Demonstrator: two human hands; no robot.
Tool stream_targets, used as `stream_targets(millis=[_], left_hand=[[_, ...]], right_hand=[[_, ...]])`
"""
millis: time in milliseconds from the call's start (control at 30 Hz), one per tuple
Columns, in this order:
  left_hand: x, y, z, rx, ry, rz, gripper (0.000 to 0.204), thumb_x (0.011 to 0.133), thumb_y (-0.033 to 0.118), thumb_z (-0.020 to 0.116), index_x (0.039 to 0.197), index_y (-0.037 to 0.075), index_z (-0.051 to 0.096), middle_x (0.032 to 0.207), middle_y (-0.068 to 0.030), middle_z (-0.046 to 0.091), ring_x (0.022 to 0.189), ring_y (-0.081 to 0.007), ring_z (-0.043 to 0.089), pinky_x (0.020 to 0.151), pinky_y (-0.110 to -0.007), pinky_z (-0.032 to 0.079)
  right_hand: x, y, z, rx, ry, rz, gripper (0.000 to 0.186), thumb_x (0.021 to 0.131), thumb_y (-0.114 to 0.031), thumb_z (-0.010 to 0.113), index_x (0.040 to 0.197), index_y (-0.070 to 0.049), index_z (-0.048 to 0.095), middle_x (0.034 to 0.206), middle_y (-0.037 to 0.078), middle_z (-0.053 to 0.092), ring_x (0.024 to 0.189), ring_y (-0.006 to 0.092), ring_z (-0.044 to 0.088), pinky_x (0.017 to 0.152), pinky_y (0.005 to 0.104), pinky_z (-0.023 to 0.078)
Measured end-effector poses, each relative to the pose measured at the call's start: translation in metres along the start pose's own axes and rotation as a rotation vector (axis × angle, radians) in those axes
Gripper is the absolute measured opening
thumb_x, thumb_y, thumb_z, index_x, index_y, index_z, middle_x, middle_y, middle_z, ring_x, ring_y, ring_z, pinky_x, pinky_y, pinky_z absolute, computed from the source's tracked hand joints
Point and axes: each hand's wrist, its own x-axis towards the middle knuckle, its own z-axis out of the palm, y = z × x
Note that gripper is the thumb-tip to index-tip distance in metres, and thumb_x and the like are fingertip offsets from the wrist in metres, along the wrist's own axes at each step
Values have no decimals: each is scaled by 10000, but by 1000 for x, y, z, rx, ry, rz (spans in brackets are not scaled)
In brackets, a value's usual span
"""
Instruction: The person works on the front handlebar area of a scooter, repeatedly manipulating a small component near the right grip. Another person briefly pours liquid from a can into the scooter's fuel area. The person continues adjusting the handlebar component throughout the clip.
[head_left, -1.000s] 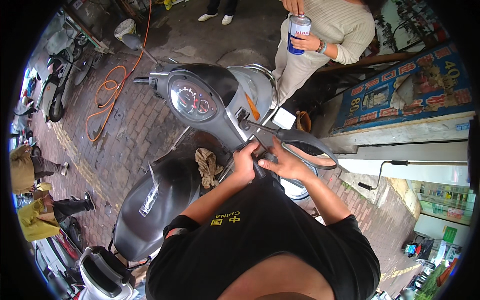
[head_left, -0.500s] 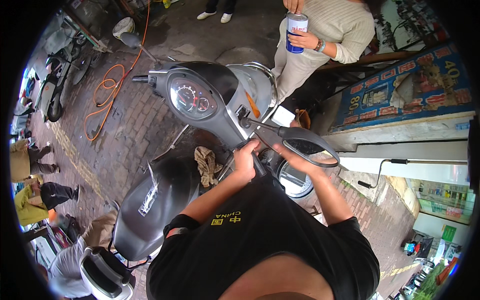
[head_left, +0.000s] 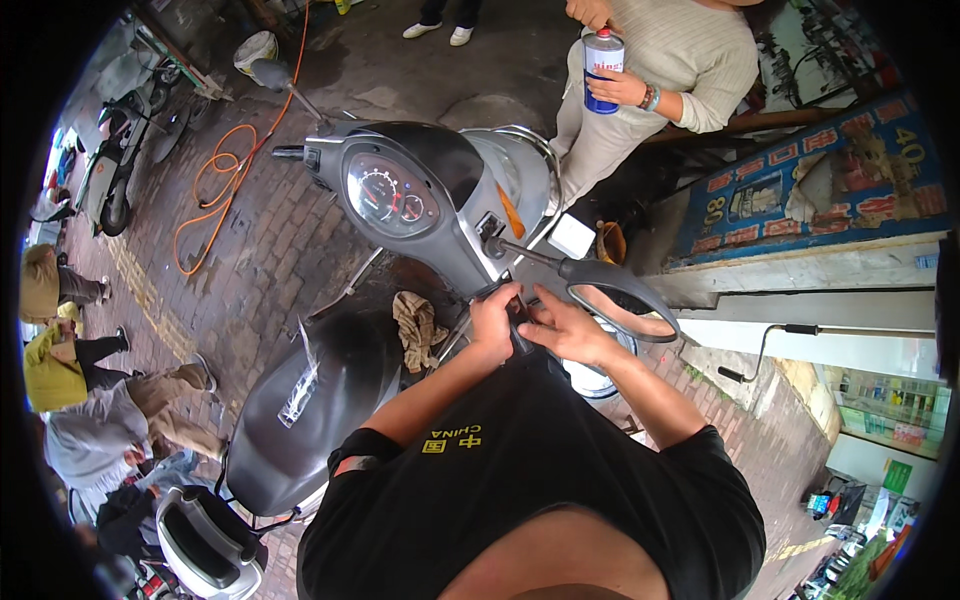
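Prob. mid-step on the scooter's [head_left: 455, 215] handlebar end [head_left: 519, 334], below the mirror [head_left: 625, 308]: L grip [head_left: 494, 318] curled round it, R grip [head_left: 562, 330] alongside, can't tell if holding; next move likely calls for steady L, careful R fingertip placement.

Small yellow lettering — a short word beside two characters — stands upside down on the chest of the black shirt [head_left: 560, 460]. The can [head_left: 603, 75] held by another person bears red lettering on its white upper part. Red characters and large yellow numbers run across the worn blue board [head_left: 815, 185], with patches torn away. On the scooter [head_left: 475, 200], the round dial [head_left: 380, 190] shows an arc of small white numbers. The green sign [head_left: 897, 475] at the right has pale marks — too small to read.
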Motion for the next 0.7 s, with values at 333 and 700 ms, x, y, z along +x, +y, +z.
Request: stream_targets(millis=[333, 700], left_hand=[[-13, 10, 17, 19, 54, 15, 221, 846, 218, 722, 997, 59, 702, 947, -41, 707, 897, -166, 644, 811, -338, 453], [-7, 2, 3, -5, 22, 34, 128, 851, 164, 699, 934, 67, 699, 863, -22, 676, 779, -166, 629, 717, -324, 473]], right_hand=[[23, 78, -32, 539, 14, 7, 761, 979, -244, 653, 1553, 33, 236, 1328, 172, 612, 1236, 230, 559, 1062, 331, 423], [12, 25, 5, -127, 79, 38, 727, 955, -347, 584, 1513, 23, 302, 1207, 261, 651, 1153, 405, 624, 987, 431, 478]])
